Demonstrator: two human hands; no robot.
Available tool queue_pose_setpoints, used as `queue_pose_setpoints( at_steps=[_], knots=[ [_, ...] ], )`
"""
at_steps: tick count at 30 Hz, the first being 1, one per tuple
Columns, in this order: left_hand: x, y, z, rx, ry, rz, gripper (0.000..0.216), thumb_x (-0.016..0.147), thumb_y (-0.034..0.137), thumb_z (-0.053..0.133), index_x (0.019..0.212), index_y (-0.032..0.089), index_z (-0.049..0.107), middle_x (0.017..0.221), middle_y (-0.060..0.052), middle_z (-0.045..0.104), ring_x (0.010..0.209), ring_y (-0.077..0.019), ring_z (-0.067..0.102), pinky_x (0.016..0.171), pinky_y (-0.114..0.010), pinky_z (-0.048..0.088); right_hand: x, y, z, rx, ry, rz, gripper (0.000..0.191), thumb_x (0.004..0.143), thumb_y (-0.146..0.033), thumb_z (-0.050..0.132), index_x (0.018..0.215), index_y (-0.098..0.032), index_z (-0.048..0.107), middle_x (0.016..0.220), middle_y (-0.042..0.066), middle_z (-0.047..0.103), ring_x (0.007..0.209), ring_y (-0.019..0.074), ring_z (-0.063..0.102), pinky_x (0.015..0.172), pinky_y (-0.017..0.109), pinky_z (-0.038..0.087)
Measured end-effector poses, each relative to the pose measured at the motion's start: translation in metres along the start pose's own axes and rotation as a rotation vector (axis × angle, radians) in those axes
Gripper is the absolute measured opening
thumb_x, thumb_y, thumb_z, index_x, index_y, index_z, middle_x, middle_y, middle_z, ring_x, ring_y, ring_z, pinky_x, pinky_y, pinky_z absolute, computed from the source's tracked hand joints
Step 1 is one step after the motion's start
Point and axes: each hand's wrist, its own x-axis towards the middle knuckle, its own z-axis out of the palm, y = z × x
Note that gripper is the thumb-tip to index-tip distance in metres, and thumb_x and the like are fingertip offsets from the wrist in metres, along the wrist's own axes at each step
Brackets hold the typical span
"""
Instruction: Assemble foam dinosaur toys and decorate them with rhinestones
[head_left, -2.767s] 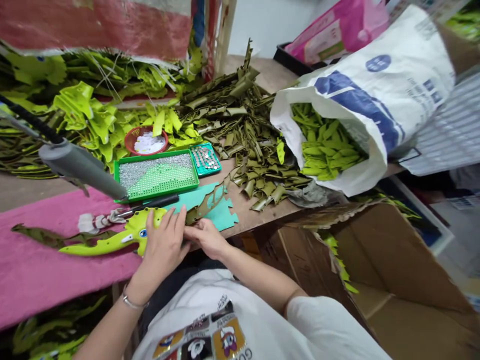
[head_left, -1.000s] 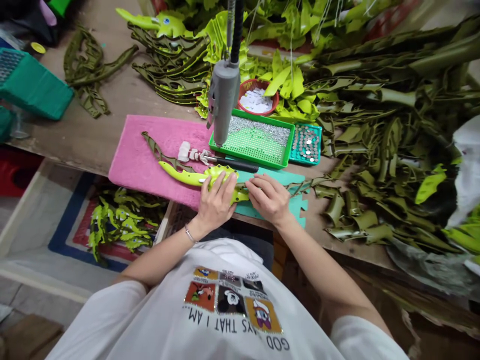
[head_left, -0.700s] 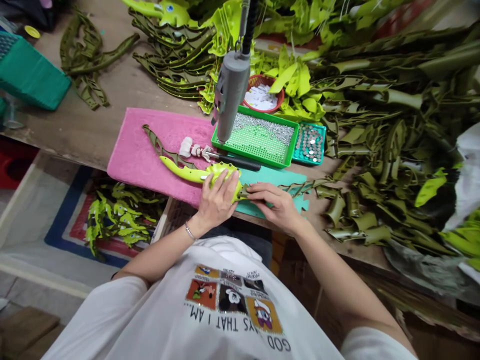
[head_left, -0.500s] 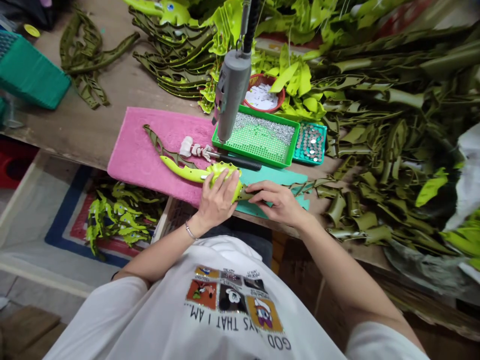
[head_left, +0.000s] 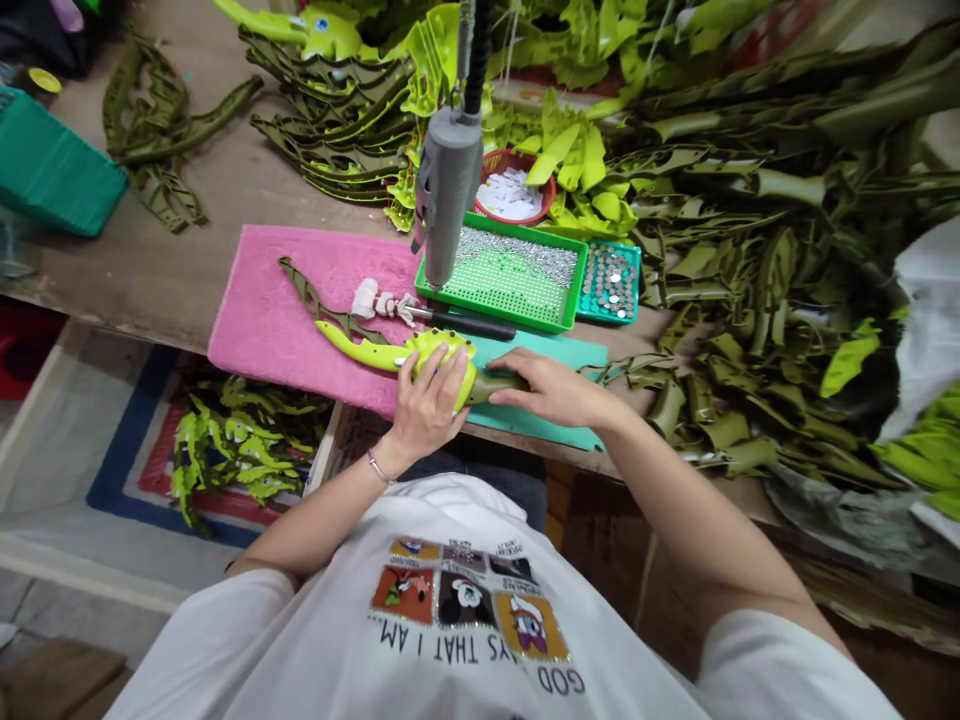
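Note:
My left hand [head_left: 431,402] lies over the wide end of a lime-green plastic toy part [head_left: 358,348], its fingers gripping it against the work surface. This part has a long curved arm and dark dots along its top edge. Joined or held against it is an olive-green plastic part [head_left: 491,385], which my right hand [head_left: 551,388] holds from the right, thumb and fingers on either side. Another olive curved strip [head_left: 304,290] shows beyond the lime arm. Behind my hands lies a screwdriver-like tool [head_left: 472,324] with a black handle and white wrapping on its shaft.
An electric screwdriver [head_left: 448,190] hangs over a green tray [head_left: 574,310] of small screws. Beside it stand a teal tray [head_left: 630,312] of round metal discs and a red basket [head_left: 551,195] of white pieces. Olive parts [head_left: 780,190] heap on the right. A pink cloth [head_left: 247,310] covers the table.
My right hand's fingers have straightened and lie flatter along the olive part. My left hand stays on the lime part. The whole view has shifted slightly.

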Motion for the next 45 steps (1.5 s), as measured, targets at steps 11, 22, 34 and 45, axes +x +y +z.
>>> queue_pose_setpoints(
  at_steps=[11,22,34,45],
  knots=[
    [0.001,0.002,-0.002,0.022,-0.008,0.024,0.084,0.092,0.030,0.057,0.158,0.012,0.008,0.140,-0.023,0.058,0.137,-0.0358,0.050,0.115,-0.059,0.026,0.032,-0.011,-0.016,-0.003,-0.292,-0.015,0.030,0.076,-0.044,0.074,0.071,-0.016,0.065,0.058,-0.006,0.051,0.057,0.0078,0.038,0.058,0.023,0.029],
    [0.039,0.005,-0.010,0.150,-0.225,0.260,0.064,0.093,0.011,0.048,0.154,0.010,0.030,0.098,-0.012,0.072,0.086,-0.0265,0.067,0.100,-0.051,0.040,-0.050,0.012,-0.056,-0.001,0.692,0.165,0.018,0.090,-0.031,0.060,0.099,-0.019,0.068,0.102,0.006,0.074,0.093,0.0184,0.067,0.085,0.034,0.050],
    [0.039,0.003,-0.013,0.231,-0.277,0.235,0.043,0.083,0.007,0.046,0.124,0.010,0.057,0.094,-0.014,0.067,0.088,-0.0304,0.060,0.095,-0.049,0.043,-0.187,0.215,-0.126,-0.130,1.402,0.876,0.025,0.081,-0.041,0.069,0.085,-0.020,0.056,0.092,0.019,0.066,0.112,0.0351,0.059,0.097,0.055,0.040],
    [0.059,-0.006,-0.037,0.173,-0.373,0.304,0.053,0.080,0.014,0.074,0.127,0.012,0.048,0.097,-0.010,0.065,0.084,-0.0265,0.064,0.073,-0.035,0.045,-0.140,0.060,-0.046,-0.202,1.220,0.322,0.018,0.083,-0.037,0.072,0.076,-0.021,0.067,0.113,0.014,0.067,0.113,0.0312,0.062,0.099,0.051,0.047]
  ],
)
